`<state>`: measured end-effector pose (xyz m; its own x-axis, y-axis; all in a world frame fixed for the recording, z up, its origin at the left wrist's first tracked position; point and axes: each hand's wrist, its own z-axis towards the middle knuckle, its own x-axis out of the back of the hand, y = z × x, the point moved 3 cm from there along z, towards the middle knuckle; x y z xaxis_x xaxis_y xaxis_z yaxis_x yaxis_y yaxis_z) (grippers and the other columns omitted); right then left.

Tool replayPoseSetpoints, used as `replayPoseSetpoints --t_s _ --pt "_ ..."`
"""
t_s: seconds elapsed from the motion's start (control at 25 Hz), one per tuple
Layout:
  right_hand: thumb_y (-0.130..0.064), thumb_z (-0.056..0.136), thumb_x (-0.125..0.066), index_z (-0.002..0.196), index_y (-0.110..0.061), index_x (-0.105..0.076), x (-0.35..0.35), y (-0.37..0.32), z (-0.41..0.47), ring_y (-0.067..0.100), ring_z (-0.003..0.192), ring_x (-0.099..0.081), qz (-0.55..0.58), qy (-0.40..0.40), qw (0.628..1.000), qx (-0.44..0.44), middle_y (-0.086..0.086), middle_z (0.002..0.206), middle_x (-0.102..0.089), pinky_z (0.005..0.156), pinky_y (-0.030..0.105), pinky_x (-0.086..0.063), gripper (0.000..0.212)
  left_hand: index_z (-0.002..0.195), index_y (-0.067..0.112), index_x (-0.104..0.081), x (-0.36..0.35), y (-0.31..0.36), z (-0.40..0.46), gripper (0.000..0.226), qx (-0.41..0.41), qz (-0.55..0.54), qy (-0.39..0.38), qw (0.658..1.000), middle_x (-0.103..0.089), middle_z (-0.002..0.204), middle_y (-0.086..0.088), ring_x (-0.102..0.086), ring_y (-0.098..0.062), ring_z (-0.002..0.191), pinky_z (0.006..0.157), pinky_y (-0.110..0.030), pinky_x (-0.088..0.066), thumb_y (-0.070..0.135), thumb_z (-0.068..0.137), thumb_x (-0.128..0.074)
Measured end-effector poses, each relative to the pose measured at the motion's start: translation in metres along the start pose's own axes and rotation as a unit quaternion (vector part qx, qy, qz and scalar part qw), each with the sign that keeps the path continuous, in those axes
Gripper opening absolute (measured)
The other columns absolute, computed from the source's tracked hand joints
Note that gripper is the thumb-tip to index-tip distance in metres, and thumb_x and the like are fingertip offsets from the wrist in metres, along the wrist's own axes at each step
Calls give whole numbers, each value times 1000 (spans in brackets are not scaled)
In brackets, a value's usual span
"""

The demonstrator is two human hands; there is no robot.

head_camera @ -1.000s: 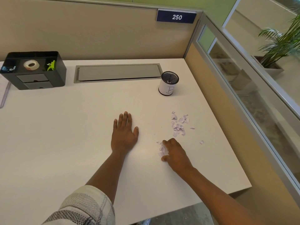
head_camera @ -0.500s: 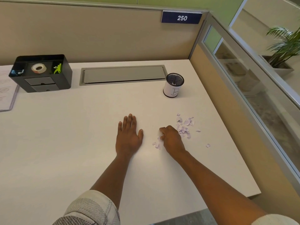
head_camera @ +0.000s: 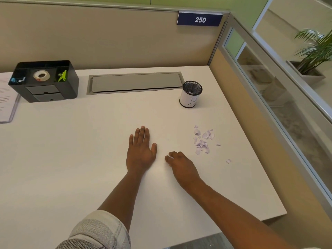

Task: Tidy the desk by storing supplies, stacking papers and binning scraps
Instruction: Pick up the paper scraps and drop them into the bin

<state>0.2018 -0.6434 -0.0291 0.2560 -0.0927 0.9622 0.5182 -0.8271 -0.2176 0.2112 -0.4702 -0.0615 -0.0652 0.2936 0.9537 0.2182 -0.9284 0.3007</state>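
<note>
The left hand point(head_camera: 141, 151) lies flat on the white tabletop point(head_camera: 71, 150), palm down, fingers straight and close together, holding nothing. Just beside it the right hand point(head_camera: 181, 164) rests knuckles up with its fingers point(head_camera: 169, 157) curled under toward the surface; whether they hold any scraps cannot be told. The pile of pale lilac scraps point(head_camera: 203, 141) lies loose on the tabletop to the right of that hand and apart from it, with one stray scrap point(head_camera: 228, 160) nearer the right edge. Behind the pile stands a mesh cup point(head_camera: 191, 94) with a white label. At the far left sits a black organizer point(head_camera: 45, 81) holding a tape roll point(head_camera: 41, 75) and clips point(head_camera: 62, 76), and papers point(head_camera: 7, 103) lie just left of it.
</note>
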Motion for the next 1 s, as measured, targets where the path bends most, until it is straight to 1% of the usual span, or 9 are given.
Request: replayPoseSetpoints --t_s 0.12,0.28,0.48,0.6,0.68,0.76,0.84,0.92,1.0 --pt "-4 93 -43 112 -11 -60 3 2 1 26 103 -52 -24 9 1000 8 7 112 -56 74 36 -48 27 160 12 -9 0 0 0 69 0 0 2 1000 -3 168 -3 1 -19 156 127 -40 0 44 103 -29" --pt "-7 94 -44 106 -12 -63 9 9 9 27 96 -54 0 17 1000 12 9 101 -57 67 31 -36 23 160 12 -9 -1 0 0 69 0 1 -2 1000 -3 168 -4 1 -19 156 127 -41 -1 44 103 -29" --pt "-7 90 -48 97 -10 -67 20 30 39 27 93 -58 61 9 996 -59 10 98 -62 69 28 -36 20 160 13 -10 0 0 0 69 1 3 -1 1000 -3 168 -3 0 -19 156 127 -41 -2 45 102 -28" --pt "5 80 -55 89 -8 -74 32 44 57 22 90 -65 165 38 978 -120 7 96 -72 74 25 -45 25 160 13 -10 0 0 0 69 0 3 1 1000 -4 168 -4 0 -19 156 127 -41 -2 45 102 -28" --pt "6 79 -62 84 -8 -77 40 61 60 13 79 -66 316 82 924 -197 2 86 -74 70 17 -49 21 160 13 -10 0 0 0 69 0 1 1 1000 -4 168 -4 -1 -20 156 127 -41 -2 45 102 -28" --pt "8 80 -67 83 -10 -75 48 76 62 13 69 -63 491 100 826 -258 2 77 -72 67 13 -51 20 160 13 -10 -1 0 1 69 0 0 1 1000 -4 168 -4 0 -19 156 127 -41 -2 45 102 -28" --pt "12 81 -68 82 -7 -72 62 87 71 16 65 -63 611 123 733 -273 6 73 -70 68 17 -56 20 160 13 -9 -2 -1 1 69 0 2 -1 1000 -3 168 -3 0 -19 156 127 -41 -2 45 102 -27" --pt "13 82 -67 82 -6 -71 82 96 86 14 60 -67 651 150 695 -267 2 66 -72 68 17 -59 20 160 13 -10 -3 -1 0 69 -1 2 4 1000 -3 168 -3 0 -19 156 127 -40 -2 45 102 -27" --pt "13 83 -67 82 -7 -70 106 104 105 9 55 -67 655 173 693 -249 -2 60 -72 64 15 -58 20 160 13 -12 -3 -1 0 69 -3 -5 9 1000 -5 168 -3 -1 -19 156 127 -40 -2 45 102 -29"
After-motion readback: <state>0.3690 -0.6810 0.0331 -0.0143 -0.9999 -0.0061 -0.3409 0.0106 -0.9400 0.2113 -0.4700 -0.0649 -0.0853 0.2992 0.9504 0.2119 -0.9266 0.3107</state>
